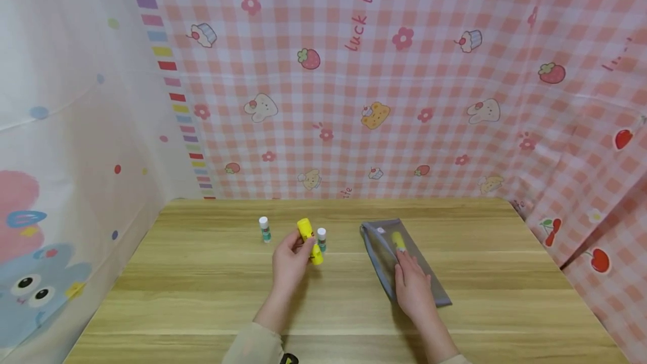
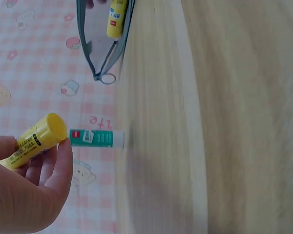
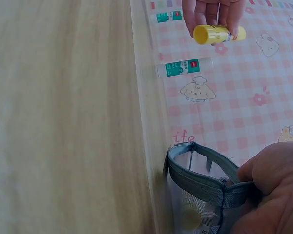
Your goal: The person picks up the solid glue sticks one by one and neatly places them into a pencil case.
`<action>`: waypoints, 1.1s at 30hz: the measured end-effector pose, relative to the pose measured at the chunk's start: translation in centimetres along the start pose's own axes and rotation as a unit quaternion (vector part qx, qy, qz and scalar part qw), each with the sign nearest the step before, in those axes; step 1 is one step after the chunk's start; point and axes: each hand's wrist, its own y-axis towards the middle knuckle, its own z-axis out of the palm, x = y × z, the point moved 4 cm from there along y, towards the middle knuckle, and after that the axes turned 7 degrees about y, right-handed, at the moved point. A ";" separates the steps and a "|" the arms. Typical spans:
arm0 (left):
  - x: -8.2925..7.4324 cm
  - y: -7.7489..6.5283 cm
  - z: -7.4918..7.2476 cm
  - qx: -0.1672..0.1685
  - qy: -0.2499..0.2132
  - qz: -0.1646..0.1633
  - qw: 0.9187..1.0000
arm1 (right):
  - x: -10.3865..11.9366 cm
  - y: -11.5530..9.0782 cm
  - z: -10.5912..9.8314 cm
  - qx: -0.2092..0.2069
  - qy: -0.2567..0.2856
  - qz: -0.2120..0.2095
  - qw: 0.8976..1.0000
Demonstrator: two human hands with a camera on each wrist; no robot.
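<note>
My left hand (image 1: 289, 265) holds a yellow glue stick (image 1: 305, 230) tilted above the table, between the thumb and fingers. Just behind it, a white glue stick with a green label (image 1: 322, 240) stands upright on the wood. A second white-and-green glue stick (image 1: 265, 230) stands farther left. On the right, a grey mesh zip pouch (image 1: 387, 243) has its mouth spread apart, facing left. My right hand (image 1: 414, 288) grips the pouch at its rim (image 3: 200, 187), thumb bent over the edge. Inside the pouch lies another yellow glue stick (image 2: 116, 22), seen through the mesh.
The wood-grain table (image 1: 202, 296) runs back to a pink checked curtain (image 1: 283, 83) with cartoon prints. A white curtain (image 1: 136, 100) hangs along the left side, and more pink cloth (image 1: 576, 173) closes the right. A small ring (image 2: 108, 79) hangs at the pouch's zip end.
</note>
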 end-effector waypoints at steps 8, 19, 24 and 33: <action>-0.5 -1.3 1.4 0.046 -0.030 0.005 0.998 | 0.0 0.0 -0.2 0.000 -0.003 0.001 1.000; -0.8 -2.7 3.2 0.094 -0.047 -0.010 0.994 | 0.1 0.0 -0.2 0.001 -0.004 0.004 1.000; -0.4 -3.2 4.1 0.105 -0.060 -0.012 0.993 | 0.2 0.1 -0.2 0.004 -0.006 0.004 1.000; 0.3 -4.1 5.3 0.123 -0.075 -0.059 0.988 | 0.1 0.1 -0.2 0.003 -0.005 0.002 1.000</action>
